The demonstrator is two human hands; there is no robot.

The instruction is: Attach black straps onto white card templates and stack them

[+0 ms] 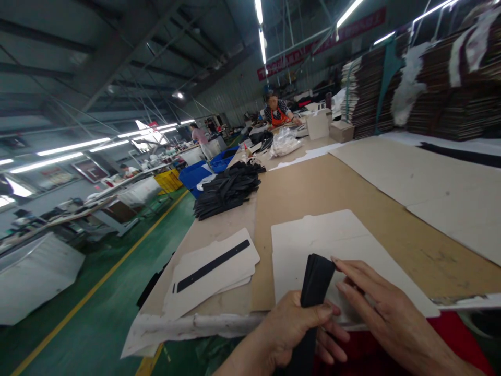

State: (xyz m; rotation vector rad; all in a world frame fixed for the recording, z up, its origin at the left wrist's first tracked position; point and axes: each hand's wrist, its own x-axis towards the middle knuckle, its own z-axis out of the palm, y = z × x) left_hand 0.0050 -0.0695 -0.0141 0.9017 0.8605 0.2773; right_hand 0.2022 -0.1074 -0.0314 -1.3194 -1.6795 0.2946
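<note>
My left hand [291, 326] is wrapped round a stack of black strips [319, 277], held upright and slightly tilted at the table's near edge. The fingers of my right hand [385, 305] are half bent and apart. One fingertip touches the top right corner of the stack. Beneath and behind my hands lies a pale board sheet [305, 237]. To the left, a few pale boards [230, 256] overlap, and a single black strip [213, 266] lies lengthwise on the top one. The lower end of the held stack is hidden by the frame's edge.
A heap of black strips [230, 190] lies at the table's left edge. Large pale sheets [422, 177] cover the right side, near tall board stacks [442, 99]. Blue bins [193, 175] stand beside the table. A co-worker [276, 115] in an orange apron is at the far end.
</note>
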